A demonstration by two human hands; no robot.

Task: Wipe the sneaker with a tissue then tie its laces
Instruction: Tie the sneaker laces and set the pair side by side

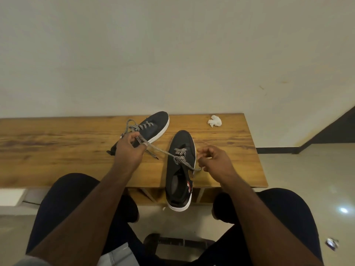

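Nearest the person, a black sneaker (180, 169) with a white sole lies on the wooden tabletop (57, 150) at about six o'clock, heel overhanging the near edge and toe pointing away. Its black-and-white laces (179, 156) are threaded through the eyelets but not knotted: one end runs out toward nine o'clock, the other toward three.

The right hand (213, 160), just beside the sneaker at three o'clock, has its fingers curled and pinching the short lace end close to the shoe. The left hand (130, 150), at about nine to ten o'clock from the sneaker, has its fingers curled round the other lace end, drawn out taut. Both ends are therefore held and pulled apart, with no crossing or loop yet visible.

Farther off, behind the left hand at eleven o'clock, a second sneaker (153, 127) rests on the tabletop with its laces loose and looped; whether they are tied cannot be told. At one o'clock, near the far edge, a crumpled white tissue (214, 121) lies apart from both hands.

As a judgement: the set-aside, crumpled tissue suggests that wiping is finished, and lacing is just beginning. The first crossing, the loops and the tightening of the bow are all left to do.
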